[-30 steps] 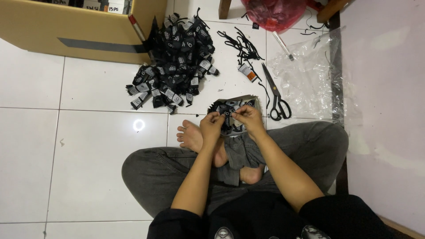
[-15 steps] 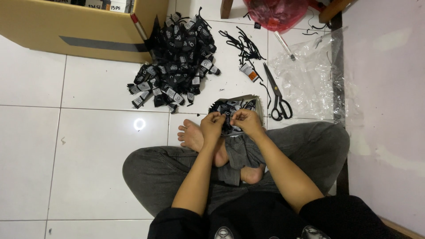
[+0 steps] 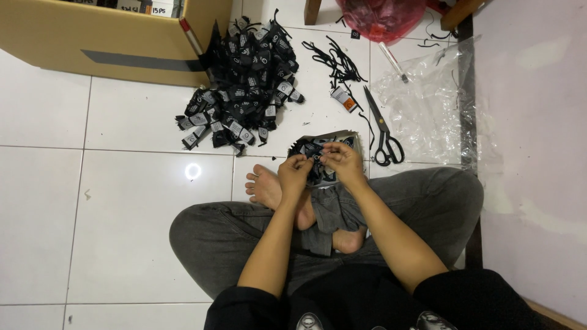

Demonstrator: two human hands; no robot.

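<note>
I sit cross-legged on a white tiled floor. My left hand [image 3: 295, 172] and my right hand [image 3: 342, 161] meet over a small open box [image 3: 333, 135] of dark tags just beyond my feet. Both hands pinch one small black tag with a cord [image 3: 317, 157] between their fingertips. A large heap of finished black tags [image 3: 244, 79] lies on the floor ahead and to the left of my hands.
Black-handled scissors [image 3: 382, 131] lie right of the small box. Loose black cords [image 3: 336, 58] and a small lighter [image 3: 342, 101] lie beyond. Crumpled clear plastic [image 3: 428, 104], a red bag [image 3: 379, 15], a cardboard carton [image 3: 92, 36] and a pale wall [image 3: 538, 153] surround the spot.
Both hands stay together over the small box with only slight finger movement; the view has shifted a little.
</note>
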